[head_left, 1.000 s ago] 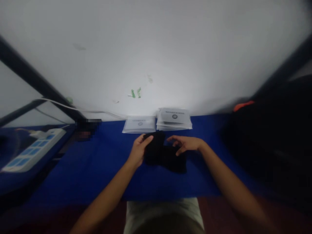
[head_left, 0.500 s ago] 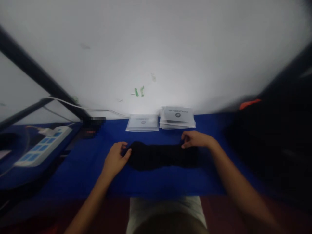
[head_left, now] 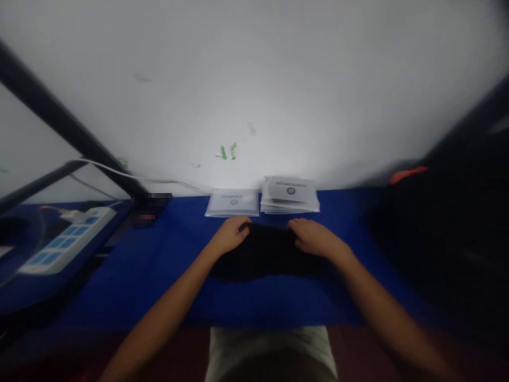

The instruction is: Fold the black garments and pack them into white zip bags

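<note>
A piece of black cloth (head_left: 266, 254) lies on the blue table cover (head_left: 159, 281) in front of me; its exact kind is too dark to make out. My left hand (head_left: 233, 234) pinches its far edge on the left, thumb against fingers. At the far edge on the right, my right hand (head_left: 312, 236) is closed on the cloth with curled fingers. Just beyond the hands lie a flat white printed packet (head_left: 233, 202) and, to its right, a stack of similar white packets (head_left: 290, 193).
On the left lies a white power strip (head_left: 67, 241) with blue sockets. A white cable (head_left: 151, 179) runs along the wall (head_left: 318, 95). Black frame bars (head_left: 71, 116) slope at the left, and a large dark shape (head_left: 445, 244) with an orange patch fills the right.
My left hand has moved right and away from me, from the cloth's left end to its far edge. The far edge is now lifted or shifted outward. My right hand has moved slightly left.
</note>
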`<action>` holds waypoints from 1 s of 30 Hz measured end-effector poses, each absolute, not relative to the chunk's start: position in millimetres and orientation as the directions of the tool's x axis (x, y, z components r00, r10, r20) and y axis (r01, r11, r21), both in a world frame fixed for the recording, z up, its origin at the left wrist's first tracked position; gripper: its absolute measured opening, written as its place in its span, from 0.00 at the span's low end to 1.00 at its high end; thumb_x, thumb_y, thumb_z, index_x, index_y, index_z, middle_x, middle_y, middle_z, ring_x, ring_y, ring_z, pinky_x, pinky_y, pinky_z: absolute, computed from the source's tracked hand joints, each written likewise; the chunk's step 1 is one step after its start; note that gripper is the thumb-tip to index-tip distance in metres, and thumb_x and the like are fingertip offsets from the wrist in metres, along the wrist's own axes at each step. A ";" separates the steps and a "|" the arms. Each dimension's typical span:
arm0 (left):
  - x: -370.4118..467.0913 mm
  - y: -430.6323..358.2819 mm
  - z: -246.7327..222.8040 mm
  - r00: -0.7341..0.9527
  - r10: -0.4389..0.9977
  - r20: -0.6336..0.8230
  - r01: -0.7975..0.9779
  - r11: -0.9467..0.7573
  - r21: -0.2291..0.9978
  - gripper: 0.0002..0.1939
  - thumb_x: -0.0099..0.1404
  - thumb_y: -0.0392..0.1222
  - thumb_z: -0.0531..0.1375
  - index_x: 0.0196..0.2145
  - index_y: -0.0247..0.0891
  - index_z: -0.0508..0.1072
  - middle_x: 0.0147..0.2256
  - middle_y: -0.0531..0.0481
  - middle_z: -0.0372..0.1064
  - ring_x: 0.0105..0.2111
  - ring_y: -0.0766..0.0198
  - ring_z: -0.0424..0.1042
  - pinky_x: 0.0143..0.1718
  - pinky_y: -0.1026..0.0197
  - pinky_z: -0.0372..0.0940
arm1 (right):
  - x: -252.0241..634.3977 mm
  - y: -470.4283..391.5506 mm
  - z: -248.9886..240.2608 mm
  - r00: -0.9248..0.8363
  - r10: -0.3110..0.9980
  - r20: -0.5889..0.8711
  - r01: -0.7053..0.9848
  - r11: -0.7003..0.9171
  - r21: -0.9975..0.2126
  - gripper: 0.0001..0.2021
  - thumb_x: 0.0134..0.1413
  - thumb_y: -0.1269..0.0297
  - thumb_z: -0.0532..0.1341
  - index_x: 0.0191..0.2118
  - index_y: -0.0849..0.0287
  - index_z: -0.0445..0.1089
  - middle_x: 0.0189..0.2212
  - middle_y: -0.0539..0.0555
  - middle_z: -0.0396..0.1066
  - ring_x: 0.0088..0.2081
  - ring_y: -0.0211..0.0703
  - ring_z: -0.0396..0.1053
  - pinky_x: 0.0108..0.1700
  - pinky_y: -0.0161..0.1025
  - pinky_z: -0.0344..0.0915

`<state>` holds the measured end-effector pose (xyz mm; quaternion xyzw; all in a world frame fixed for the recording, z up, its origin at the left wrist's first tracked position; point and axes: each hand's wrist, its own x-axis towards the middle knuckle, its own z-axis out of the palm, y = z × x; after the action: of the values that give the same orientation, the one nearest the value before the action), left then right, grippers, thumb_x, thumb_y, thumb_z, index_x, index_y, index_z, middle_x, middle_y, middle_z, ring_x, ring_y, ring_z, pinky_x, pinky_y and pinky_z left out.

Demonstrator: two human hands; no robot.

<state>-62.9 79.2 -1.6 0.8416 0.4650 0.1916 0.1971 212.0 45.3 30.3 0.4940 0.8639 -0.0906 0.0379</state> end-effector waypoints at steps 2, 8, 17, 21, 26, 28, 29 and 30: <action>-63.8 91.5 -8.3 0.427 0.900 0.083 0.776 -0.412 0.476 0.06 0.65 0.37 0.53 0.36 0.40 0.71 0.33 0.52 0.73 0.34 0.62 0.71 0.37 0.62 0.63 | 221.4 53.1 30.5 -0.421 0.895 -0.147 0.907 0.414 -0.079 0.12 0.54 0.75 0.54 0.44 0.61 0.66 0.42 0.62 0.73 0.40 0.52 0.71 0.39 0.42 0.61; -62.9 96.0 -13.8 0.296 0.953 0.070 0.886 -0.301 0.353 0.08 0.67 0.44 0.55 0.35 0.39 0.71 0.32 0.46 0.72 0.35 0.56 0.70 0.33 0.60 0.58 | 231.9 67.2 31.1 -0.306 0.950 0.052 0.951 0.303 0.057 0.09 0.60 0.71 0.53 0.45 0.64 0.66 0.43 0.65 0.71 0.45 0.55 0.69 0.43 0.42 0.61; -86.2 63.3 2.0 0.603 0.798 0.017 0.721 -0.554 0.416 0.14 0.65 0.54 0.59 0.34 0.40 0.71 0.35 0.50 0.70 0.37 0.58 0.67 0.40 0.58 0.59 | 235.4 60.2 29.1 -0.511 0.809 -0.289 0.838 0.396 -0.374 0.15 0.48 0.61 0.68 0.41 0.59 0.71 0.37 0.55 0.74 0.37 0.45 0.70 0.35 0.34 0.60; -92.5 57.3 10.0 0.653 0.756 0.029 0.680 -0.604 0.415 0.08 0.69 0.46 0.56 0.35 0.41 0.70 0.38 0.50 0.69 0.42 0.58 0.66 0.46 0.54 0.58 | 237.1 63.2 29.9 -0.475 0.791 -0.385 0.862 0.330 -0.384 0.12 0.45 0.71 0.65 0.39 0.60 0.72 0.32 0.53 0.74 0.32 0.43 0.70 0.31 0.33 0.59; -94.8 42.1 27.8 0.655 0.751 0.087 0.604 -0.588 0.538 0.07 0.70 0.45 0.53 0.39 0.41 0.68 0.38 0.50 0.69 0.40 0.60 0.67 0.44 0.57 0.62 | 249.5 55.9 28.3 -0.568 0.785 -0.247 0.775 0.408 -0.483 0.07 0.51 0.73 0.59 0.35 0.60 0.73 0.34 0.54 0.73 0.34 0.42 0.69 0.37 0.35 0.62; -95.3 33.7 33.3 0.663 0.746 0.060 0.591 -0.571 0.570 0.08 0.70 0.46 0.53 0.39 0.41 0.68 0.37 0.51 0.69 0.37 0.62 0.68 0.41 0.59 0.62 | 255.3 50.7 22.8 -0.553 0.811 -0.191 0.768 0.407 -0.494 0.09 0.51 0.68 0.62 0.40 0.60 0.72 0.37 0.55 0.71 0.38 0.45 0.68 0.40 0.38 0.63; -95.4 29.4 35.5 0.665 0.745 0.045 0.590 -0.562 0.580 0.08 0.70 0.46 0.53 0.38 0.41 0.69 0.36 0.51 0.69 0.36 0.62 0.69 0.39 0.60 0.63 | 257.7 48.0 20.0 -0.545 0.819 -0.178 0.772 0.407 -0.489 0.11 0.50 0.66 0.63 0.41 0.60 0.72 0.38 0.56 0.71 0.39 0.46 0.68 0.42 0.40 0.63; -95.5 25.1 37.3 0.666 0.745 0.032 0.592 -0.554 0.585 0.08 0.70 0.46 0.53 0.38 0.41 0.69 0.36 0.52 0.70 0.35 0.63 0.69 0.38 0.60 0.63 | 259.7 45.3 18.0 -0.541 0.824 -0.168 0.773 0.409 -0.484 0.11 0.50 0.66 0.64 0.41 0.60 0.71 0.38 0.56 0.70 0.40 0.46 0.67 0.44 0.41 0.63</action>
<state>-95.5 25.1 37.3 0.8705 0.3839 0.1396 0.2746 259.7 45.3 18.0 0.4766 0.8380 -0.2612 -0.0486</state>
